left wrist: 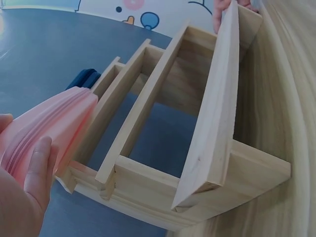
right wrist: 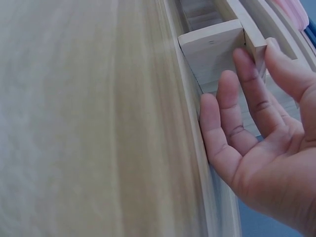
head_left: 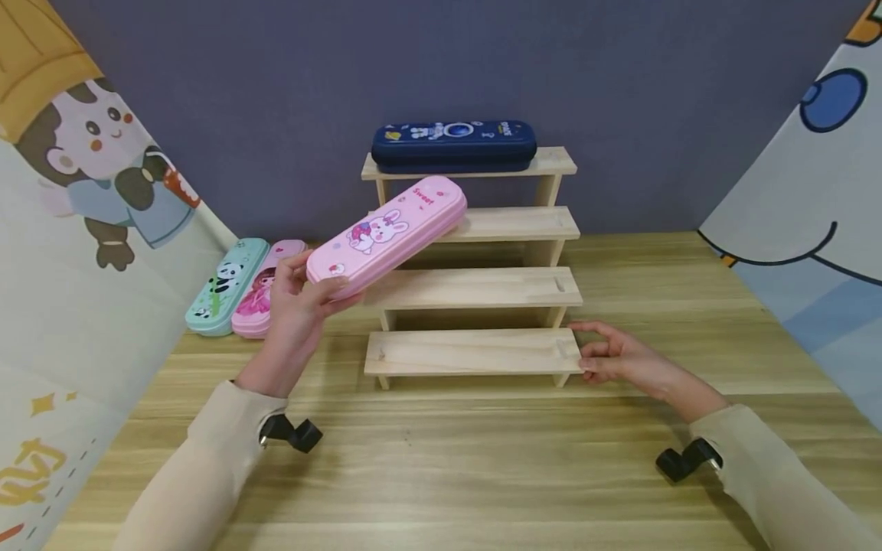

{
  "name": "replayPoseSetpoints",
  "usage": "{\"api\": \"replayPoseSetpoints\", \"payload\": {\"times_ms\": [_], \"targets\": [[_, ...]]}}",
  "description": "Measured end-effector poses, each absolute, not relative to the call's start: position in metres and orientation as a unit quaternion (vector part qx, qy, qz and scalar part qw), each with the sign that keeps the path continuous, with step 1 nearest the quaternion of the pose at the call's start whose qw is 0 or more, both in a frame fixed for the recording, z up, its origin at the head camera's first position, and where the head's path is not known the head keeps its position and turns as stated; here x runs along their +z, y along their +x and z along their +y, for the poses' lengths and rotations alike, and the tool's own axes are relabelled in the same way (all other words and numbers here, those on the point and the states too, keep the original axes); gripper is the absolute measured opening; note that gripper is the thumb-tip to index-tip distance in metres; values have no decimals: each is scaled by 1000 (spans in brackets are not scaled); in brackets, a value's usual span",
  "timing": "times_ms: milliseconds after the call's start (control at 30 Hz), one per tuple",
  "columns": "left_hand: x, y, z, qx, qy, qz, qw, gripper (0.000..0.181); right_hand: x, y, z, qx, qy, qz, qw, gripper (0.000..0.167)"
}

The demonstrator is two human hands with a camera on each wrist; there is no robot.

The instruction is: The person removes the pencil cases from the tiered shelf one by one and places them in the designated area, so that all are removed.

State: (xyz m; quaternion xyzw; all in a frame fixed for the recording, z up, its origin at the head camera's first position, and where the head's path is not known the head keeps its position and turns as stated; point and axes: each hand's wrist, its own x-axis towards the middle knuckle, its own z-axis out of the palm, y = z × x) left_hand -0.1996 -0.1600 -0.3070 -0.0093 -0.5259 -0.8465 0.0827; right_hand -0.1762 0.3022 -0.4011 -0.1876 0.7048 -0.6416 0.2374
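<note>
My left hand (head_left: 299, 295) grips a pink pencil case (head_left: 386, 233) by its lower left end, fingers on one side and thumb on the other. The case has a rabbit and the word "Sweet" on its lid and is held tilted in the air before a stepped wooden shelf (head_left: 475, 352). In the left wrist view the pink case (left wrist: 44, 128) shows its zip side. At the right end of the lowest step, my right hand (head_left: 620, 358) pinches the board's corner between thumb and finger; the right wrist view shows the other fingers (right wrist: 228, 106) loosely bent beside it.
A dark blue space-themed pencil case (head_left: 455, 145) lies on the top step. On the table (head_left: 441, 459) at left, a green panda case (head_left: 223, 287) and a pink case with a girl (head_left: 255, 306) lie side by side. A dark wall panel (head_left: 620, 99) stands behind the shelf.
</note>
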Motion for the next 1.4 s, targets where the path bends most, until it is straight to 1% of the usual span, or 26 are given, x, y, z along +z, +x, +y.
{"api": "replayPoseSetpoints", "payload": {"times_ms": [233,467,1067,1400], "targets": [[-307,-190,-171,-846,2,-523,102,44,-401,-178,301,-640,-189,704,243,53],[-306,-186,-175,-855,0,-503,128,44,-401,-178,304,-641,-188,705,237,53],[-313,-171,-207,-881,26,-448,148,40,-400,-177,304,-642,-183,706,237,53],[-322,-167,-219,-883,85,-423,186,47,-401,-176,303,-641,-180,708,234,54]]}}
